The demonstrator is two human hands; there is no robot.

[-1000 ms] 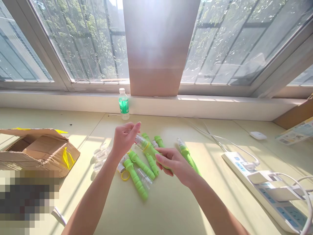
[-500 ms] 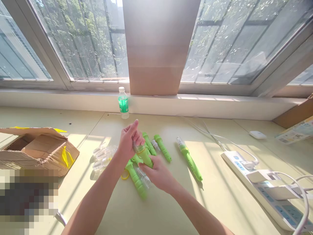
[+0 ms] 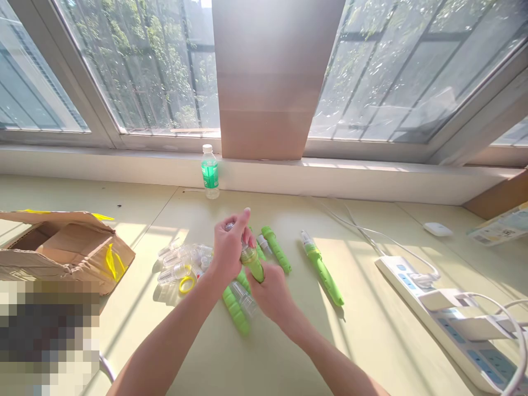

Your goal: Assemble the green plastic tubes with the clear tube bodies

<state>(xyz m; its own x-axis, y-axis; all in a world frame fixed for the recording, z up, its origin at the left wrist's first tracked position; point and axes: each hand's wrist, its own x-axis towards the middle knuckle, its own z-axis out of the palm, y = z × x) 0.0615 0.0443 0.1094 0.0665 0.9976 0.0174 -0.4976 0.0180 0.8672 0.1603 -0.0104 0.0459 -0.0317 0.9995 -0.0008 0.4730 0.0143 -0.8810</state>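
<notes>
My right hand (image 3: pixel 270 289) is closed around a green plastic handle (image 3: pixel 254 268). Wrapped over its upper end, where a clear ribbed top (image 3: pixel 248 253) shows, is my left hand (image 3: pixel 231 250), thumb pointing up. Beneath and behind my hands lie more green grooved handles, among them one near me (image 3: pixel 236 314) and one farther off (image 3: pixel 276 250). A clear ribbed cap (image 3: pixel 244 298) rests beside the nearer handle. Left of my hands are several clear caps (image 3: pixel 175 256) and a yellow ring (image 3: pixel 187 284). Off to the right lies a green handle fitted with a clear top (image 3: pixel 324 272).
An open cardboard box (image 3: pixel 82 247) stands at the left, a blurred patch in front of it. A green-labelled bottle (image 3: pixel 210 175) stands by the window ledge. At right lie a power strip (image 3: pixel 454 330) with plugs and cables, and a small white case (image 3: pixel 438 229).
Both hands, holding the handle and its clear top, have moved slightly right. More clear caps and the yellow ring show to the left of my arm.
</notes>
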